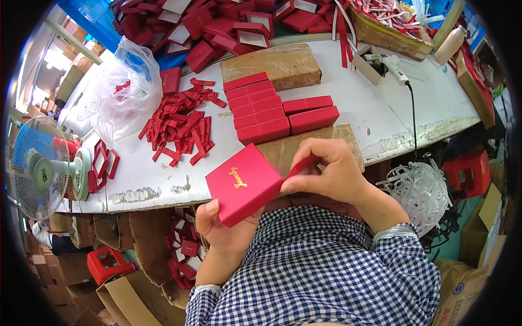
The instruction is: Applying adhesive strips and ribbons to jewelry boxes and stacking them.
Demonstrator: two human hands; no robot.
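Red box (243, 183): gripped from below in left hand (220, 225) fingers; right hand (331, 171) fingers pinch red strip (300, 165) at its edge. Stacked red boxes (266, 108), brown parcels (280, 65) on table (380, 108).

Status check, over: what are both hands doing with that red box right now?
Left hand grips flat red cardboard box from below. Right hand pinches small red strip at box edge. Nothing in the way.

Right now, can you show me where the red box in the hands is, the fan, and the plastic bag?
red box (244, 185): head view, middle of its lid.
fan (38, 167): head view, hub behind the grille.
plastic bag (122, 92): head view, crinkled clear side.
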